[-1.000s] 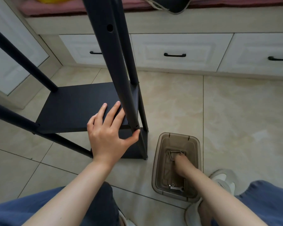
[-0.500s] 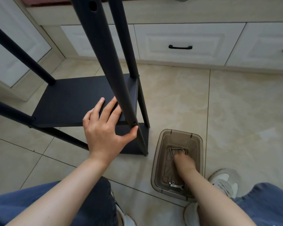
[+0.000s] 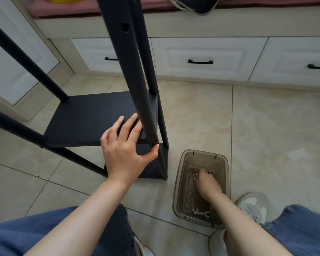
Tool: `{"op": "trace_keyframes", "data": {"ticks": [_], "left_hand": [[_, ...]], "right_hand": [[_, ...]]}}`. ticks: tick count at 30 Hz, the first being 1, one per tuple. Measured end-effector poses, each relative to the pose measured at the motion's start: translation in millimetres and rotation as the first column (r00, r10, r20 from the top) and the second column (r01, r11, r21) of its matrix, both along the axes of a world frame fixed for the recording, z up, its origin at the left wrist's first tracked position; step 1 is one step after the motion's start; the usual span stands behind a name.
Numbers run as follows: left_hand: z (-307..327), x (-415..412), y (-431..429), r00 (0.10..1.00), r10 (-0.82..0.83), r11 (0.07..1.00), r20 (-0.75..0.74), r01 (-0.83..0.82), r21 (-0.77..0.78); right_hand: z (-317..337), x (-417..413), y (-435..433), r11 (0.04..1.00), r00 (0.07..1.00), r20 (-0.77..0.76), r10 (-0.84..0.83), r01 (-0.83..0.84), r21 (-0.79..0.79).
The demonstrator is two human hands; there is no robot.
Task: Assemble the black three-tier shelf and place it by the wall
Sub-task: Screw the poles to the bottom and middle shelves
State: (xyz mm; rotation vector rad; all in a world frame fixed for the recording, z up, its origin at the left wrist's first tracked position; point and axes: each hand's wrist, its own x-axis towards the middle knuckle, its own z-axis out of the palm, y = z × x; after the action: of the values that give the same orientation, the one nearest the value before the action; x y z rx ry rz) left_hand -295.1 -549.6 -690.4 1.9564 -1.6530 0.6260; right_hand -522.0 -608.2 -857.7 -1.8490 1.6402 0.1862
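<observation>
Tiles of pale beige cover the floor (image 3: 266, 126), and on them, taking twelve o'clock as the way the person faces, the black three-tier shelf (image 3: 85, 117) stands half built at about ten o'clock from the person's knees. Four dark round posts rise from it, and the near post (image 3: 137, 89) climbs past the top of the view with an open screw hole (image 3: 125, 27) high up. One board is fitted between the posts and a lower board (image 3: 151, 172) shows beneath it, close to the floor. The left hand (image 3: 124, 150) lies flat on the near right corner of the upper board, fingers straight and spread, the thumb stretched out at three o'clock to touch the near post. At about four o'clock from the shelf's foot, just beside it, sits a smoky brown plastic bin (image 3: 224, 161). The right hand (image 3: 206, 183) reaches down into it, its fingers bent over a few loose bolts (image 3: 193, 175) at the bin's far end; whether it has hold of any I cannot tell. A small flat wrench (image 3: 201, 213) lies at the bin's six o'clock end. White sneakers (image 3: 251, 206) and blue jeans (image 3: 54, 235) fill the near edge. Along twelve o'clock runs a row of white drawers (image 3: 199, 52) with black handles, topped by a pink cushion (image 3: 81, 8).
</observation>
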Motion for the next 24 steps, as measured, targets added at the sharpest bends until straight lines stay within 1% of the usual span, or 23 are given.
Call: {"op": "trace_keyframes", "data": {"ticks": [2,4,5,6,8,10,11,12,13,16,17,18,20,21,22,23,24], "left_hand": [[3,-2,2,1.0,0.006,0.999,-0.016,-0.005,0.032],[6,-3,3,0.999,0.008,0.995,-0.035,-0.005,0.097],[10,-3,4,0.999,0.006,0.991,-0.048,0.001,0.134],[14,-3,6,0.998,0.004,0.985,-0.068,0.008,0.17],[22,-4,9,0.988,0.001,0.973,-0.153,0.035,0.229],[31,-8,11,0.96,-0.004,0.968,-0.279,0.074,0.241],[35,-10,12,0.935,-0.008,0.97,-0.353,0.093,0.223],[39,-12,13,0.901,-0.013,0.977,-0.434,0.105,0.188],[43,-15,14,0.859,-0.015,0.985,-0.512,0.102,0.142],[55,-26,20,0.697,-0.013,0.999,-0.717,0.04,0.021],[58,-32,23,0.652,-0.021,1.0,-0.758,0.024,-0.007],[60,-38,27,0.629,-0.032,0.999,-0.777,0.006,-0.037],[59,-46,36,0.589,-0.037,0.995,-0.807,-0.052,-0.083],[56,-48,39,0.544,-0.019,0.992,-0.839,-0.092,-0.082],[53,-48,42,0.479,0.017,0.99,-0.878,-0.131,-0.052],[50,-47,42,0.381,0.063,0.987,-0.923,-0.159,0.001],[46,-44,41,0.239,0.114,0.982,-0.964,-0.175,0.073]], "right_hand": [[16,2,4,0.984,0.963,0.204,-0.176,0.169,0.052],[32,6,8,0.954,0.883,0.363,-0.299,0.28,0.105],[43,9,12,0.934,0.827,0.435,-0.357,0.328,0.143],[53,12,16,0.909,0.762,0.498,-0.414,0.373,0.186],[75,16,24,0.848,0.613,0.596,-0.518,0.456,0.269],[98,20,34,0.793,0.452,0.675,-0.583,0.496,0.353],[111,22,39,0.777,0.38,0.709,-0.594,0.498,0.385],[123,24,44,0.774,0.327,0.74,-0.588,0.492,0.397],[135,27,48,0.784,0.298,0.767,-0.568,0.481,0.393],[167,36,54,0.812,0.236,0.822,-0.518,0.438,0.386],[176,39,54,0.812,0.203,0.833,-0.515,0.427,0.398],[184,41,54,0.811,0.176,0.84,-0.513,0.419,0.408],[198,47,54,0.812,0.15,0.847,-0.509,0.408,0.416],[203,50,54,0.813,0.136,0.851,-0.507,0.404,0.419],[207,54,54,0.813,0.119,0.856,-0.503,0.401,0.422],[211,59,53,0.815,0.105,0.862,-0.495,0.4,0.42],[214,63,52,0.817,0.097,0.869,-0.485,0.405,0.411]]}}
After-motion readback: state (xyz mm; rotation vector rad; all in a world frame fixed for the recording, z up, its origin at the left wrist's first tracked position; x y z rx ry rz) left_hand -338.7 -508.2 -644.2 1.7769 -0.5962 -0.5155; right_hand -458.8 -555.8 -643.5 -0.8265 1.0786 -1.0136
